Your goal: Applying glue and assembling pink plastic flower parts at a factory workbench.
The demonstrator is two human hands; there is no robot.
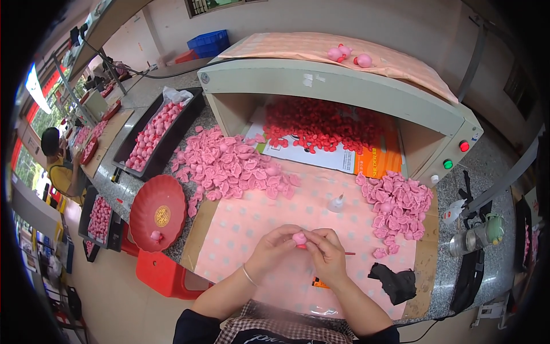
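My left hand and my right hand meet over a pink patterned mat and together pinch a small pink soft figure. A thin red stick pokes out to the right of my right hand. A large heap of pink pieces lies to the upper left of the hands. A smaller heap of pink pieces lies to the right. A small clear glue bottle stands just beyond the hands.
A red round plate with one pink figure sits at the left. A black tray holds rows of pink figures. A box-shaped cabinet shelters red pieces. A black cloth lies at right. Another person sits far left.
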